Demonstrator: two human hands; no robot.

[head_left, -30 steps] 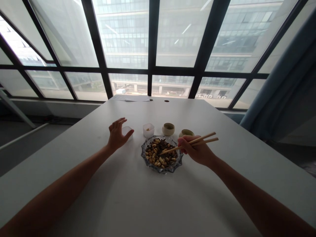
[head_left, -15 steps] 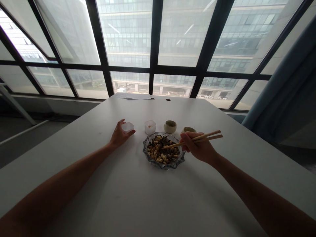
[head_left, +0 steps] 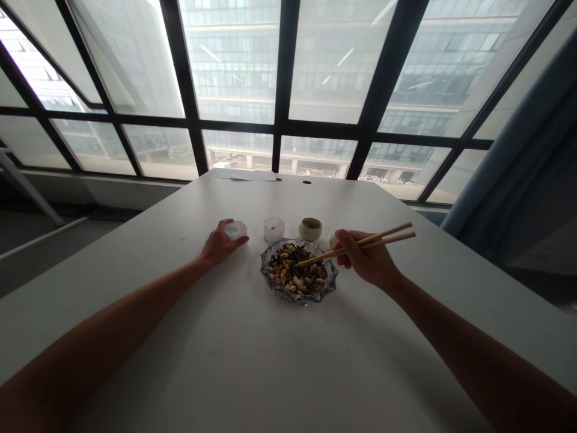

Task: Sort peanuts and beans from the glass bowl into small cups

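Observation:
A glass bowl [head_left: 299,297] with a jagged rim holds peanuts and dark seeds. My right hand [head_left: 366,257] grips a pair of wooden chopsticks [head_left: 388,236], whose tips touch the nuts near the bowl's middle. To the left, my left hand [head_left: 220,242] has thumb and fingers around a small clear plastic cup [head_left: 236,231] standing on the table. Behind the bowl is a second translucent cup [head_left: 274,231] with a small brown piece inside. Beside that cup sits a round beige cup [head_left: 310,230]; another beige cup [head_left: 334,240] is mostly hidden behind my right hand.
The white table [head_left: 279,373] reaches to the windows. Papers [head_left: 243,175] lie at its far edge, near two dark round holes. A blue curtain [head_left: 509,162] hangs at the right, and a white metal frame [head_left: 31,186] stands at the left.
My right hand has shifted slightly right and up, and the chopsticks' back ends are higher. Their tips remain among the nuts. My left hand stays around the plastic cup.

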